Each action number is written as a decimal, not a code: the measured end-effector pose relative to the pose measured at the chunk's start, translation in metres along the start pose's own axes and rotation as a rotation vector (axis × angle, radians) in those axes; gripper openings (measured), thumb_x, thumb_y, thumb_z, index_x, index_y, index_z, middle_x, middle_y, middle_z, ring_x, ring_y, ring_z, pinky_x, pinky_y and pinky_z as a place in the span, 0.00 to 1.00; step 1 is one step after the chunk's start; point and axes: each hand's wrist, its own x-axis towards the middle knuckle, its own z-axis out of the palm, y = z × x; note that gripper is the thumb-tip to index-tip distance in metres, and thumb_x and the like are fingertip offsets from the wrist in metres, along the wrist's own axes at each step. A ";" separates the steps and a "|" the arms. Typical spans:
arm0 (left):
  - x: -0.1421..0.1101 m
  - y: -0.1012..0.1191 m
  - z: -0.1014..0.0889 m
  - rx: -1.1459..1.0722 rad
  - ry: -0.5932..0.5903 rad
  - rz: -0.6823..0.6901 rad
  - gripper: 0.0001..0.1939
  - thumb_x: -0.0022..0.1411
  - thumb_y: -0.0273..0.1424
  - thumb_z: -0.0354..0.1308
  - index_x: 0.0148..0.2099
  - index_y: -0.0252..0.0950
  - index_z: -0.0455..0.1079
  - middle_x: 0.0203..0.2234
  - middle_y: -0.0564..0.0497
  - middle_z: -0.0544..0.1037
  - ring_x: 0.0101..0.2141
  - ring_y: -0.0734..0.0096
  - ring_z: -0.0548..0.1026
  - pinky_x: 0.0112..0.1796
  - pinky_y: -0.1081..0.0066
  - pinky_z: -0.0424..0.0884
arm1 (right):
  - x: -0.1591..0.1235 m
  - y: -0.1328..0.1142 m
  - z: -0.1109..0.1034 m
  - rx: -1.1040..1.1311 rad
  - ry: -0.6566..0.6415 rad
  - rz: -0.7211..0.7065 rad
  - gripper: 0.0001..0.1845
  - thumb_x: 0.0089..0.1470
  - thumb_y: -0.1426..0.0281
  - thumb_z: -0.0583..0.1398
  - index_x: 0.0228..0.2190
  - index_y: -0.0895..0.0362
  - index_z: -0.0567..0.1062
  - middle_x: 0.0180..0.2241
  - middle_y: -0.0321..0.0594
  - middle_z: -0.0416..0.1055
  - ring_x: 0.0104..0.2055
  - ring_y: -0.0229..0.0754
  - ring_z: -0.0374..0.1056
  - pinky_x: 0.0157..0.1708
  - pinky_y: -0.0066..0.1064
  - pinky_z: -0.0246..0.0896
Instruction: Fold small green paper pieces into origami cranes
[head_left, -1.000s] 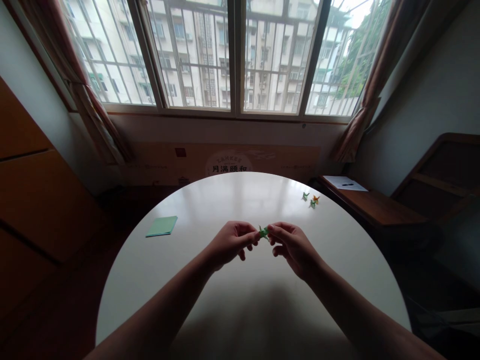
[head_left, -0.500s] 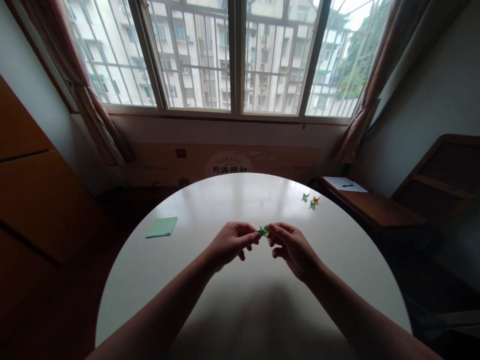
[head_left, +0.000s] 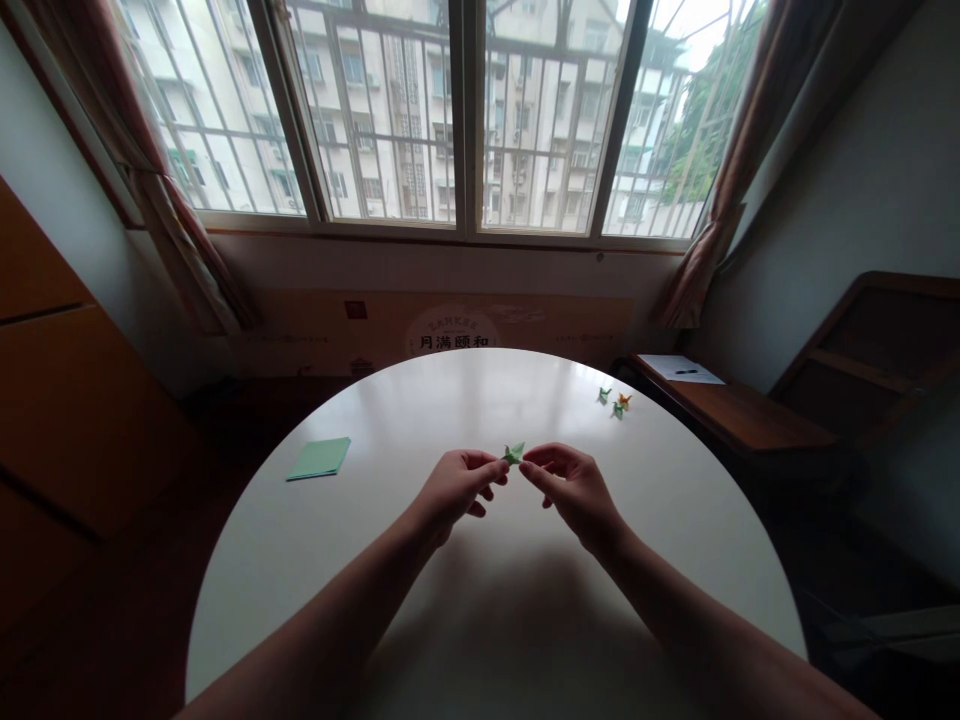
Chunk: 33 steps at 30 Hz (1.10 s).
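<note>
In the head view, two bare hands meet above a round white counter [head_left: 480, 620], with a small green folded-paper bird [head_left: 514, 455] between their fingertips. The left hand [head_left: 459, 488] pinches the bird's left side between thumb and forefinger, its other fingers curled loosely below. The right hand [head_left: 574, 490] has its thumb and forefinger close together at the bird's right side; whether they grip it or only touch it, I cannot tell. One pale green point of the bird rises above the fingers.

Well to the left of the left hand's fingers lies a stack of square green paper [head_left: 319, 458]. Beyond the right hand's fingers and farther right, near the counter's far edge, three more little folded figures sit close together: two green figures [head_left: 618, 409] and one orange figure [head_left: 625, 401]. Past them, outside the counter's edge, a white sheet [head_left: 681, 369] with a dark pen [head_left: 686, 372] on it rests on a brown wooden surface [head_left: 739, 408]. Straight ahead of the fingers, beyond the counter, is a barred window [head_left: 469, 120].
</note>
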 end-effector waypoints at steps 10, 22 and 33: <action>0.002 -0.007 0.003 0.025 -0.028 -0.021 0.20 0.50 0.46 0.65 0.33 0.32 0.77 0.33 0.44 0.79 0.27 0.71 0.70 0.23 0.74 0.64 | 0.006 0.009 -0.002 -0.086 0.019 -0.038 0.15 0.48 0.58 0.67 0.30 0.57 0.81 0.28 0.42 0.75 0.29 0.43 0.67 0.18 0.29 0.63; 0.024 -0.025 -0.022 0.135 0.221 0.131 0.29 0.60 0.54 0.50 0.34 0.30 0.74 0.34 0.41 0.79 0.26 0.70 0.71 0.22 0.73 0.67 | 0.015 0.015 -0.014 -0.089 0.040 0.080 0.17 0.49 0.56 0.64 0.33 0.58 0.78 0.23 0.35 0.68 0.23 0.36 0.63 0.17 0.26 0.63; 0.023 -0.030 -0.012 0.611 0.216 0.379 0.20 0.63 0.45 0.50 0.31 0.38 0.75 0.27 0.48 0.79 0.31 0.63 0.74 0.33 0.69 0.63 | 0.057 -0.003 -0.128 -0.282 -0.109 0.129 0.11 0.41 0.67 0.71 0.27 0.60 0.78 0.21 0.36 0.72 0.23 0.36 0.66 0.16 0.22 0.61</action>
